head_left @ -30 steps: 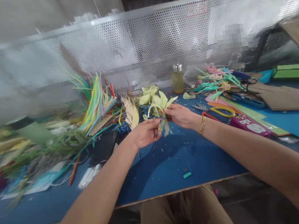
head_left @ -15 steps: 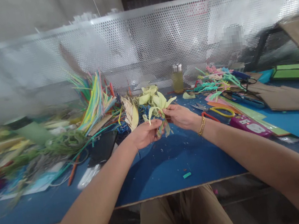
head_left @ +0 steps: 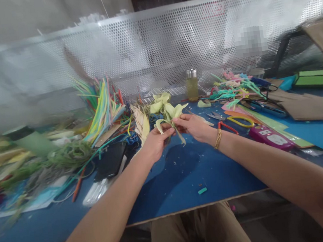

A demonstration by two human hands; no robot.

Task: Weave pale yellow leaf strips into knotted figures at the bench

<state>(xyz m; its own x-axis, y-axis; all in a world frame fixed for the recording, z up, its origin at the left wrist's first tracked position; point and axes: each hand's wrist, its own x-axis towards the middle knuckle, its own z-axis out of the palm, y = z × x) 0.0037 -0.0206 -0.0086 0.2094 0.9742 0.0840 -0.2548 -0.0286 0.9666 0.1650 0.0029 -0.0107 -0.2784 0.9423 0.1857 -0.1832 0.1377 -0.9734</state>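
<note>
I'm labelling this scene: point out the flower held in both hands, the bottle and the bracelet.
Flower [head_left: 172, 113], head view: on a petal.
Bottle [head_left: 192, 89], head view: on its body.
Bracelet [head_left: 218, 138], head view: on its gold band.

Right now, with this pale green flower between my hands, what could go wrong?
The pale green flower has thin petals, so a tight pinch from the left hand or right hand might crease them. The scissors lie close beside your right hand; a sideways sweep could brush the blades. The bottle stands upright farther back; a long reach might tip it.
</note>
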